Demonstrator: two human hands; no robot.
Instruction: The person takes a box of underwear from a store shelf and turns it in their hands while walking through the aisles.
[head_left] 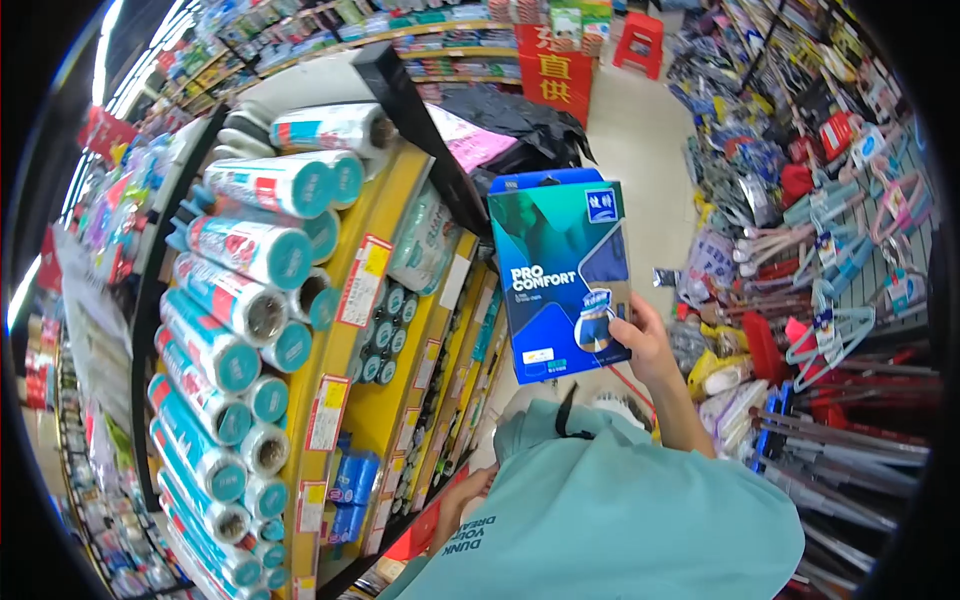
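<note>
A blue and green box printed "PRO COMFORT" is held upright in front of the body. My right hand grips its lower right edge, with the thumb across the front face. Low beside the teal shirt, my left hand hangs near the shelf edge. Its fingers are partly hidden by the shirt, and whether they hold anything does not show.
Shelves on the left bear stacked wrapped rolls and price tags. Hangers and other goods line the right. Ahead are black plastic, a red sign and a red stool beside the aisle floor.
</note>
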